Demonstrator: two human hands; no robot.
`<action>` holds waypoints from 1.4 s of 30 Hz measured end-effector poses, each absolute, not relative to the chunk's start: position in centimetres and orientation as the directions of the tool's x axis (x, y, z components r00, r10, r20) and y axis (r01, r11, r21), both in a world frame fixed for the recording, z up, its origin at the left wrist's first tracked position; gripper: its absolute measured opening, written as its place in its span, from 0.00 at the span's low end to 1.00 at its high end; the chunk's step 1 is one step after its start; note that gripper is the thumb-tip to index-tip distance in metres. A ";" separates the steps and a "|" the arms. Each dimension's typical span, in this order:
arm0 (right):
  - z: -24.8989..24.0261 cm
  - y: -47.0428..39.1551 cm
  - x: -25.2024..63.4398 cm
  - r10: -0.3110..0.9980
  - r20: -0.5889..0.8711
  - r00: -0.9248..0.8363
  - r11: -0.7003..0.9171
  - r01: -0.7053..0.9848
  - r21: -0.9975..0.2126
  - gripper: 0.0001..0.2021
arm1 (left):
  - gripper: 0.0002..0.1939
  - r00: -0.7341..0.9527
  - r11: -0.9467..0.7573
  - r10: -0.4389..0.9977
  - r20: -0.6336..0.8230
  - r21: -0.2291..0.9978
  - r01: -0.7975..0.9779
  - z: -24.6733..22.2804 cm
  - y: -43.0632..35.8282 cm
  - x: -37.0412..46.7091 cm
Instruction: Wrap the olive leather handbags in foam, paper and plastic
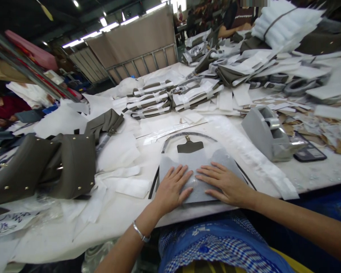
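A handbag lies flat on the table in front of me, covered by a translucent wrapping sheet point(199, 163). Its wrapped curved handle point(170, 139) and a dark olive flap with a metal clasp point(190, 147) stick out at the far side. My left hand point(174, 187) rests flat on the sheet's left half, fingers spread. On the right half lies my right hand point(226, 184), palm down with its fingers apart. Dark straps point(154, 182) show beside the sheet. Most of the bag's body is hidden under the sheet.
Olive bags point(76, 165) stand at left beside white paper strips point(130, 187). A grey tape dispenser point(265, 132) and a phone point(311, 148) sit at right. Wrapped bags point(150, 99) are piled farther back. Other people work at the far left and far right.
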State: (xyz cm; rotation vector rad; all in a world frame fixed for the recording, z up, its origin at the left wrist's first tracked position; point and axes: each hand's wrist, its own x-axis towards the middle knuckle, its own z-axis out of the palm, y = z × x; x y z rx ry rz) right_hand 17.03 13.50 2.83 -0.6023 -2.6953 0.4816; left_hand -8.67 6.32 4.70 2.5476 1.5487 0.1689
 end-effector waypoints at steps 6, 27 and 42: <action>2.9 13.1 16.9 0.460 0.244 -0.854 0.868 0.374 -0.328 0.22 | 0.29 0.478 -0.475 0.877 0.037 0.206 0.855 4.4 6.5 -9.0; 3.0 13.3 16.8 0.392 0.197 -0.899 0.902 0.333 -0.275 0.22 | 0.26 0.492 -0.493 0.869 0.063 0.209 0.844 4.0 6.4 -9.2; 2.2 11.5 16.7 0.434 0.194 -0.880 0.900 0.432 -0.055 0.29 | 0.31 0.586 -0.577 0.810 -0.007 0.167 0.800 4.2 7.5 -10.8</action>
